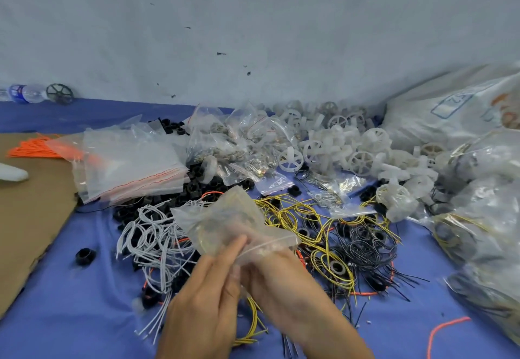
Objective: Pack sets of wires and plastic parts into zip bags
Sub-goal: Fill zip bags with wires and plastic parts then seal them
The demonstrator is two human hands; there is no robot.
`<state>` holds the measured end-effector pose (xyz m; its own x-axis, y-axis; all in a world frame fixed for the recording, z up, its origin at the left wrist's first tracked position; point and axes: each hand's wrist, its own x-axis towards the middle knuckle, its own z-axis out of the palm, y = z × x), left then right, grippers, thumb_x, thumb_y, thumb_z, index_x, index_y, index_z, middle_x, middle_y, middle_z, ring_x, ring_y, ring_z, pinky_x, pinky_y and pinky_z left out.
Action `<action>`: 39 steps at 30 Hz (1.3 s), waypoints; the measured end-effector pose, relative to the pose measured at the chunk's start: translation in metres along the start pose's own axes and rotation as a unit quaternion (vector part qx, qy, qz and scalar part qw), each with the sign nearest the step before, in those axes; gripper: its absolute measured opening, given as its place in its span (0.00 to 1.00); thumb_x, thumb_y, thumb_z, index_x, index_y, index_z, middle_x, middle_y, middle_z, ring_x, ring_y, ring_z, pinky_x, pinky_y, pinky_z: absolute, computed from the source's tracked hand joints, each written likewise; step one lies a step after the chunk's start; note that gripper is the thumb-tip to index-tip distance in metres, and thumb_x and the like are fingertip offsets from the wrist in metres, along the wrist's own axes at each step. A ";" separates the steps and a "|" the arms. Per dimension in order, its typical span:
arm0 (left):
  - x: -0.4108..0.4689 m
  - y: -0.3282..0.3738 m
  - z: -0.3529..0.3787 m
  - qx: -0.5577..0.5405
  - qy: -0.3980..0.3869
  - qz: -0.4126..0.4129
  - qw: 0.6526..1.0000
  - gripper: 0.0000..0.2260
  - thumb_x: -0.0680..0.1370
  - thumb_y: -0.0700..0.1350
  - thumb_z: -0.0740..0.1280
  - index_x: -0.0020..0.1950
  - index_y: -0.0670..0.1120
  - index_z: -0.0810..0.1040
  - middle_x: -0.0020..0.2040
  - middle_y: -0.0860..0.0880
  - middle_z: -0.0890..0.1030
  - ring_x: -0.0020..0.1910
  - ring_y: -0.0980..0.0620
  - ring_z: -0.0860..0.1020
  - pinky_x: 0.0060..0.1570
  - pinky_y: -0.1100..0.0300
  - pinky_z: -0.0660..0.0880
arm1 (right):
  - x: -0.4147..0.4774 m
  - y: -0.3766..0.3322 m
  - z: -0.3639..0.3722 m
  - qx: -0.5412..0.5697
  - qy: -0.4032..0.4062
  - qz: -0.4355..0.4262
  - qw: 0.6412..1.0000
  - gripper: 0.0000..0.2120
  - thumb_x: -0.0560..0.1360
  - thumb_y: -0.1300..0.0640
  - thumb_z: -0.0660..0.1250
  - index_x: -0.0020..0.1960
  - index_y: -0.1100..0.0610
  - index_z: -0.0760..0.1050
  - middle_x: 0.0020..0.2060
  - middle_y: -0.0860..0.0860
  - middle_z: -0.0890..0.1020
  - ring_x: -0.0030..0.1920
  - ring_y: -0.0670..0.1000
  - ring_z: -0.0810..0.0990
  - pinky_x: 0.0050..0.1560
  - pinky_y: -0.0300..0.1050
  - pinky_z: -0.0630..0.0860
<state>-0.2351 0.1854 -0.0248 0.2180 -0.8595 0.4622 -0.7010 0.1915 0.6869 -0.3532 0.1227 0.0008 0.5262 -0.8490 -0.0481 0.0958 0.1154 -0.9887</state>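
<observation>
Blur hides contents of zip bag (225, 218) pinched by left hand (208, 294) and right hand (273, 274).

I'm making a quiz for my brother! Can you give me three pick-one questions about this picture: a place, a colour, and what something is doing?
1. Where is the water bottle? A) on the cardboard B) far left by the wall C) in a hand
2. What colour is the cloth under the wires? A) green B) red C) blue
3. What are the left hand and right hand doing? A) holding a zip bag B) lying flat C) pointing

Answers: 1 B, it lies by the wall, far left. 2 C, blue shows around the wires. 3 A, both grip it.
</observation>
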 end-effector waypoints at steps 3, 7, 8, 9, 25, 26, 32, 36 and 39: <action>0.002 0.000 0.001 -0.004 0.009 0.005 1.000 0.17 0.79 0.54 0.57 0.66 0.61 0.76 0.47 0.60 0.78 0.43 0.60 0.76 0.43 0.73 0.70 | -0.030 0.008 -0.036 0.026 -0.075 0.032 0.996 0.11 0.77 0.62 0.64 0.55 0.62 0.82 0.51 0.58 0.84 0.51 0.51 0.83 0.52 0.43 0.78; 0.005 0.000 0.003 -0.021 0.004 0.004 1.000 0.17 0.79 0.55 0.58 0.66 0.63 0.75 0.52 0.63 0.77 0.47 0.69 0.75 0.45 0.81 0.66 | -0.035 -0.012 -0.099 -0.174 0.074 0.024 0.982 0.09 0.79 0.57 0.66 0.52 0.50 0.84 0.46 0.53 0.86 0.45 0.48 0.82 0.45 0.41 0.78; 0.006 0.000 0.004 -0.023 0.004 0.005 1.000 0.17 0.79 0.56 0.58 0.67 0.63 0.74 0.53 0.64 0.76 0.48 0.71 0.74 0.46 0.82 0.66 | -0.029 -0.015 -0.112 -0.232 0.109 0.016 0.966 0.09 0.80 0.57 0.66 0.51 0.48 0.84 0.45 0.53 0.85 0.44 0.49 0.81 0.45 0.43 0.78; 0.006 0.001 0.005 -0.027 0.003 0.006 1.000 0.17 0.79 0.56 0.58 0.67 0.64 0.74 0.53 0.65 0.76 0.48 0.72 0.74 0.46 0.82 0.66 | -0.020 -0.014 -0.124 -0.309 0.140 0.015 0.940 0.09 0.79 0.56 0.66 0.51 0.47 0.84 0.45 0.52 0.85 0.45 0.48 0.81 0.46 0.45 0.77; 0.000 0.002 0.009 -0.010 -0.007 0.007 1.000 0.16 0.79 0.56 0.58 0.65 0.65 0.75 0.49 0.63 0.77 0.43 0.65 0.76 0.41 0.76 0.69 | 0.117 0.035 -0.237 -0.595 0.310 0.045 0.740 0.10 0.84 0.51 0.53 0.52 0.57 0.67 0.46 0.58 0.78 0.41 0.58 0.75 0.40 0.50 0.68; 0.000 0.002 0.009 -0.010 -0.008 0.007 1.000 0.16 0.79 0.56 0.58 0.65 0.65 0.75 0.49 0.63 0.77 0.43 0.65 0.76 0.40 0.76 0.69 | 0.112 0.025 -0.235 -0.521 0.341 0.019 0.782 0.10 0.84 0.51 0.53 0.51 0.57 0.67 0.44 0.57 0.78 0.39 0.55 0.74 0.38 0.49 0.66; 0.004 0.007 0.009 -0.031 -0.012 0.000 0.999 0.18 0.78 0.58 0.58 0.67 0.67 0.73 0.48 0.63 0.76 0.42 0.65 0.76 0.41 0.77 0.69 | 0.036 -0.042 -0.189 -0.033 0.288 -0.013 0.957 0.13 0.84 0.50 0.55 0.52 0.58 0.74 0.38 0.53 0.75 0.32 0.50 0.76 0.37 0.46 0.76; 0.001 0.012 0.013 -0.019 -0.029 0.011 0.999 0.19 0.77 0.58 0.59 0.69 0.65 0.71 0.45 0.62 0.73 0.36 0.63 0.74 0.37 0.75 0.69 | -0.038 -0.031 -0.129 -0.138 0.111 0.145 0.973 0.14 0.80 0.50 0.62 0.45 0.57 0.80 0.35 0.52 0.81 0.26 0.42 0.77 0.36 0.35 0.74; -0.006 0.015 0.015 0.000 -0.045 0.026 0.999 0.19 0.77 0.57 0.60 0.69 0.63 0.72 0.44 0.62 0.73 0.36 0.61 0.74 0.36 0.68 0.72 | -0.062 -0.009 -0.079 -0.051 0.046 0.198 0.978 0.13 0.72 0.44 0.71 0.52 0.48 0.85 0.49 0.44 0.86 0.45 0.42 0.85 0.42 0.32 0.79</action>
<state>-0.2571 0.1863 -0.0261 0.1196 -0.8879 0.4443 -0.7099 0.2364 0.6635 -0.4539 0.1337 0.0018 0.4255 -0.7916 -0.4385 -0.1880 0.3967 -0.8985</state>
